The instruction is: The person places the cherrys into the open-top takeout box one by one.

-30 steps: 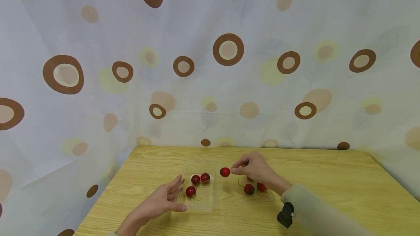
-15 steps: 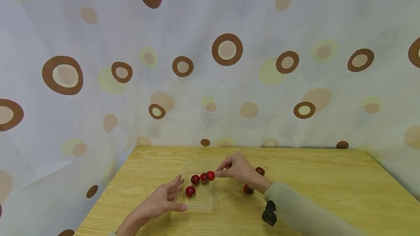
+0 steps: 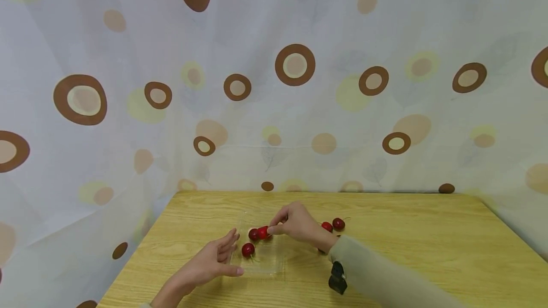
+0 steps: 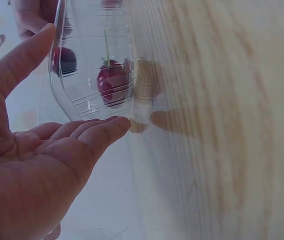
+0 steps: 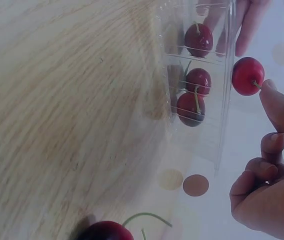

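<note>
Glossy round cherry (image 5: pixel 247 76) pinched by right hand (image 3: pixel 297 225), over clear plastic tray (image 3: pixel 274 265).

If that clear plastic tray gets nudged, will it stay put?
Probably not. The clear tray looks thin and holds only three cherries, so it seems light and would likely slide on the smooth wooden table. The left hand braces its edge.

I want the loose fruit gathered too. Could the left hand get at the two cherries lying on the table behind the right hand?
Probably not directly. The left hand steadies the clear tray, and the right hand, pinching a cherry, lies between it and the loose cherries. The right hand sits nearer.
</note>
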Demonstrator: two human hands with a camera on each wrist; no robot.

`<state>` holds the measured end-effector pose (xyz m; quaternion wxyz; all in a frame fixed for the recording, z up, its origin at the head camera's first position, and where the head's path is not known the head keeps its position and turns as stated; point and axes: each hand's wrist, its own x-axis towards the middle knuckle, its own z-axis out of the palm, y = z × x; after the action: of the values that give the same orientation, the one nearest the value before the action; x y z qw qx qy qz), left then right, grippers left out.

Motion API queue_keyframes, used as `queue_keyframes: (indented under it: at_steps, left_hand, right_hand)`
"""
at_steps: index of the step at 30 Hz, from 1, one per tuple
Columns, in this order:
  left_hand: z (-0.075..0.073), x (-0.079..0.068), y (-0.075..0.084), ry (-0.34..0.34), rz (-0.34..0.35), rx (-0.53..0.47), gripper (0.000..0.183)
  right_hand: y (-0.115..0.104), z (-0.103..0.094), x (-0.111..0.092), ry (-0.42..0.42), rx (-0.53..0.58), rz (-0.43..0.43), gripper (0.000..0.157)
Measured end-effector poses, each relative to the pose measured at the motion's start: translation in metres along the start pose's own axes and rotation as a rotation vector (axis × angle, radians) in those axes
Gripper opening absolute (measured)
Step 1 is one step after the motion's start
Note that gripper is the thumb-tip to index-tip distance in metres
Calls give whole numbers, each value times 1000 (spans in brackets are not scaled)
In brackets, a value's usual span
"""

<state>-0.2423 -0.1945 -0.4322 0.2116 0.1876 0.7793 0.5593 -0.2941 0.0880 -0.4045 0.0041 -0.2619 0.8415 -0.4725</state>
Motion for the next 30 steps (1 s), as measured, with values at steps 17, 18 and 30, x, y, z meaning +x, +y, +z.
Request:
queue_keyframes:
  at_steps: [17, 18, 30]
  left_hand:
    - [-1, 0, 1, 0, 5, 4, 104]
    - [-1, 0, 1, 0, 5, 4, 104]
    - [-1, 0, -2, -1, -10, 6, 104]
  right_hand:
    - [0, 18, 5, 12, -39, 29, 8]
    - [0, 18, 5, 11, -43, 42, 9]
    - [5, 24, 4, 14, -51, 54, 9]
